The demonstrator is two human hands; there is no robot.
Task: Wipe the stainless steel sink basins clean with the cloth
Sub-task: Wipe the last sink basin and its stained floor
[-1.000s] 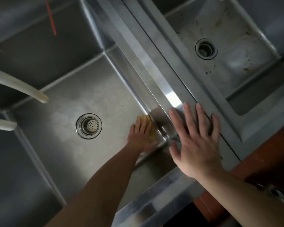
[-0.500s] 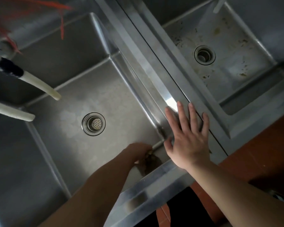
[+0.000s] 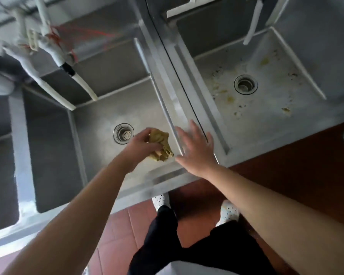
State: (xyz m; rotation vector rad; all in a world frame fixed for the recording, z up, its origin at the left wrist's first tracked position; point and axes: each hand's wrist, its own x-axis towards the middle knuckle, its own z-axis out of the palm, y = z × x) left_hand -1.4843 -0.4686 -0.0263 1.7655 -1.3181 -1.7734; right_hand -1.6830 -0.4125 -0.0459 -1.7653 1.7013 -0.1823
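Observation:
My left hand (image 3: pixel 141 145) grips a crumpled yellow-brown cloth (image 3: pixel 161 145) above the near right part of the left steel basin (image 3: pixel 99 124), close to its drain (image 3: pixel 123 133). My right hand (image 3: pixel 197 151) lies flat with spread fingers on the steel divider (image 3: pixel 189 108) between the two basins. The right basin (image 3: pixel 266 108) has yellowish stains and food specks around its drain (image 3: pixel 245 84).
White faucet spouts (image 3: pixel 83 84) reach over the back of the left basin, with pipes and red string behind. Another white spout (image 3: pixel 252 22) hangs over the right basin. A further basin (image 3: pixel 0 165) lies at far left. My legs and white shoes (image 3: pixel 228 211) stand on red floor tiles.
My left hand has lifted the cloth from the basin's near corner up toward the drain. The view pulled back and brightened, showing the floor. My right hand stayed on the divider.

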